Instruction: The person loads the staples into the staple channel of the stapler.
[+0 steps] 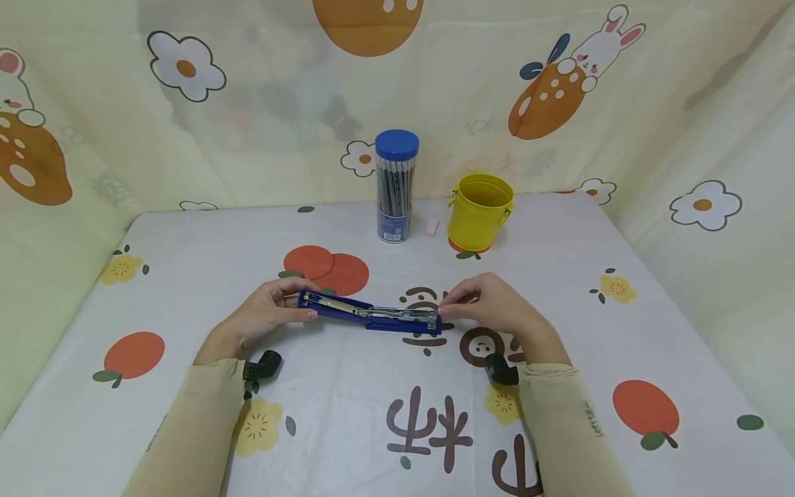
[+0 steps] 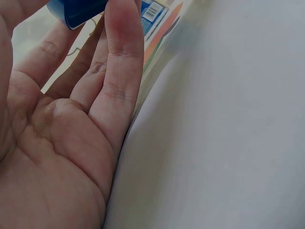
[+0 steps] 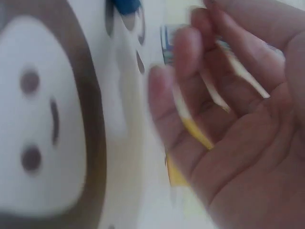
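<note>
A blue stapler point(image 1: 373, 315), swung open lengthwise with its metal inside facing up, spans the gap between the two hands in the head view. The left hand point(image 1: 270, 313) grips its left end between thumb and fingers; a blue end of the stapler point(image 2: 78, 10) shows at the top of the left wrist view. At the other end, the right hand point(image 1: 487, 307) has thumb and forefinger close together by the stapler's metal tip. Whether they pinch it or something small is unclear. Blurred and loosely curled, its other fingers point(image 3: 164, 93) appear in the right wrist view.
Behind the stapler stands a clear tube of pencils point(image 1: 393, 190) with a blue lid. To its right are a small pink block point(image 1: 431, 226) and a yellow bucket point(image 1: 475, 221). A patterned cloth point(image 1: 348, 414) covers the table, and a curtain point(image 1: 261, 138) hangs along the back.
</note>
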### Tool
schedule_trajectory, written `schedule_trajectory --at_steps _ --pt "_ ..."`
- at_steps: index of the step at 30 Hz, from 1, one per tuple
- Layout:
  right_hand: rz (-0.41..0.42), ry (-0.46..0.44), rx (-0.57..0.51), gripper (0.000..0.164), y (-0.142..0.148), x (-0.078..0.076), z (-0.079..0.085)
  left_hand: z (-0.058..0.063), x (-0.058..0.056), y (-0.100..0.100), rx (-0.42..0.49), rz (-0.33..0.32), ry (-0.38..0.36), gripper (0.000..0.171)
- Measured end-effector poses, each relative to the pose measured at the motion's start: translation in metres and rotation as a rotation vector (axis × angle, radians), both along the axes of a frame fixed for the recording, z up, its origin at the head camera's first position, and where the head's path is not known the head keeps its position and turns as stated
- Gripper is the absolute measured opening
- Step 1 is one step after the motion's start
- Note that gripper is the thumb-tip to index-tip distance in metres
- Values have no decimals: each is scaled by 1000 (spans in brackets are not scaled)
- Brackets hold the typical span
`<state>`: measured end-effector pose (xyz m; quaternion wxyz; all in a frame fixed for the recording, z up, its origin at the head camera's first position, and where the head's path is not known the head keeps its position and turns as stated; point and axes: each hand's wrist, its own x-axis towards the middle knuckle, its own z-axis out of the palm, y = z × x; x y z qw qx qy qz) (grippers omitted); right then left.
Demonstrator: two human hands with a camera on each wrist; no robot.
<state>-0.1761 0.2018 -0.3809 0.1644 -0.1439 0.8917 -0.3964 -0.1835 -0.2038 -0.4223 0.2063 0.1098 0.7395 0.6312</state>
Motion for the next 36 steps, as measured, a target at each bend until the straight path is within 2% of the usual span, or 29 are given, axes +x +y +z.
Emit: schedule_trajectory --at_steps 3,7,10,16,20,24,29,36 --pt "-20 -18 60 12 7 -1 -3 0 0 0 8 2 -1 50" --pt "-20 0 102 10 11 -2 -9 0 1 1 17 3 -7 50" --pt "-23 6 107 12 11 -2 -11 0 1 1 19 1 -4 50" --pt "-48 -47 116 18 12 0 -12 0 1 1 17 -4 11 50" --pt "-42 -51 116 14 12 -1 -12 0 1 0 18 -8 20 49" --pt "-15 2 87 15 9 -1 -11 -1 1 0 13 -6 26 49" --pt "58 102 -38 17 -4 0 -5 0 1 0 6 -2 21 49" --pt "70 84 -45 15 -18 2 -5 -1 0 0 3 -1 12 49"
